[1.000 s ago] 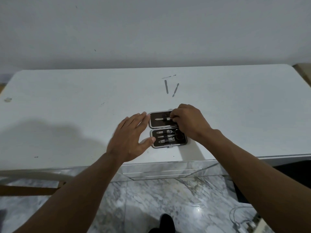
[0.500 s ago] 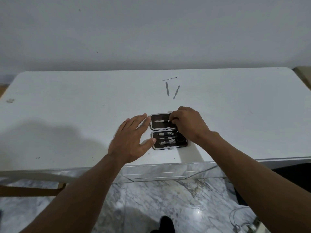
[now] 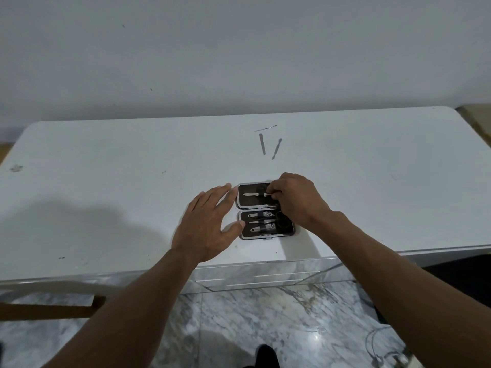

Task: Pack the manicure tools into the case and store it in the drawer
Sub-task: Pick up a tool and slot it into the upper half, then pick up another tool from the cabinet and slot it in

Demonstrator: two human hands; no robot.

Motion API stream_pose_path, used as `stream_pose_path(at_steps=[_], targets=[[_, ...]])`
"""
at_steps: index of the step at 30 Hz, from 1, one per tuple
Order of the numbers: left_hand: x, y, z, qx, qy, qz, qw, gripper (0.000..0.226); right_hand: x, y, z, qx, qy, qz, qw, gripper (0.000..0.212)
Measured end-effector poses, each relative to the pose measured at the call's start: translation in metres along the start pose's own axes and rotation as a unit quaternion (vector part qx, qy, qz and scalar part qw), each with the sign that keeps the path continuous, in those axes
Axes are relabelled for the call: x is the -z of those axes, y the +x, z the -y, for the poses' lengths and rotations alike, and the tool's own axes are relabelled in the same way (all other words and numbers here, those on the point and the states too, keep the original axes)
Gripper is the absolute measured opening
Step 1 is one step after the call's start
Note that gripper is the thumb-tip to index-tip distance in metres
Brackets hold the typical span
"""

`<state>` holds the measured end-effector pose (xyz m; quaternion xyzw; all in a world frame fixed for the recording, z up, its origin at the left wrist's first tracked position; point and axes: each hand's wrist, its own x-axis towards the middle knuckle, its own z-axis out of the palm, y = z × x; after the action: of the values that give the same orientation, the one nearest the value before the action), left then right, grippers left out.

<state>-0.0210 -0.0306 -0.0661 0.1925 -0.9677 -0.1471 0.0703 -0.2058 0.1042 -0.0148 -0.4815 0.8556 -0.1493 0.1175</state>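
Barely changed over last second: slim tool [image 3: 252,194] is still pinched by right hand [image 3: 295,200] in far half of open case [image 3: 248,201]. Case is braced at 9 o'clock by flat left hand [image 3: 207,224]. Three loose tools [image 3: 262,144] are left at 12 o'clock, so packing is judged unfinished.

Readable text: none anywhere in view.
Case [image 3: 253,202], between the left hand [image 3: 207,227] and the right hand [image 3: 295,200]: no brand or lettering legible on its dark lining or metal rim.
Slim tool [image 3: 252,194], pinched by the right hand: any stamp is too small to tell.
Strapped tools [image 3: 259,222], beside the left hand's thumb: no engraving legible.
Loose tools [image 3: 262,144], beyond the right hand: no marks legible.
Tabletop [image 3: 132,181]: specks only, no writing.
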Motion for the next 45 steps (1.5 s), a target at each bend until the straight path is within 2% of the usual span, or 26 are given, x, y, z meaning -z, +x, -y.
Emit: stream_pose_path(at_steps=[6, 10, 17, 25, 28, 30, 37, 41, 45], targets=[[-0.001, 0.0, 0.0, -0.001, -0.002, -0.006, 1.0, 0.072, 0.004, -0.001, 0.002, 0.01, 0.001, 0.006, 1.0, 0.022], [-0.002, -0.001, 0.001, 0.002, -0.012, -0.01, 1.0, 0.072, 0.012, 0.001, 0.004, 0.01, 0.019, -0.023, 1.0, 0.02], [-0.003, -0.001, 0.001, -0.001, -0.008, -0.014, 1.0, 0.072, 0.022, 0.037, -0.008, -0.08, 0.01, -0.033, 0.996, 0.023], [-0.001, 0.0, -0.001, 0.0, 0.002, -0.014, 1.0, 0.072, 0.02, 0.091, 0.014, -0.105, -0.023, -0.032, 0.994, 0.021], [-0.002, 0.0, 0.0, 0.0, 0.008, -0.014, 1.0, 0.073, 0.02, 0.109, 0.024, -0.16, -0.009, -0.044, 0.986, 0.013], [-0.001, 0.0, 0.001, -0.001, 0.007, -0.012, 1.0, 0.073, 0.021, 0.115, 0.027, -0.203, 0.013, -0.043, 0.978, 0.021], [0.0, 0.0, -0.001, 0.0, 0.02, -0.005, 1.0, 0.073, 0.028, 0.118, 0.026, -0.252, 0.05, -0.017, 0.966, 0.032], [0.001, 0.0, -0.002, 0.002, 0.034, -0.003, 0.999, 0.073, 0.03, 0.113, 0.026, -0.247, 0.056, 0.035, 0.967, 0.021], [0.001, 0.001, -0.003, 0.004, 0.037, -0.003, 0.999, 0.073, 0.028, 0.109, 0.027, -0.231, 0.042, 0.059, 0.97, 0.036]])
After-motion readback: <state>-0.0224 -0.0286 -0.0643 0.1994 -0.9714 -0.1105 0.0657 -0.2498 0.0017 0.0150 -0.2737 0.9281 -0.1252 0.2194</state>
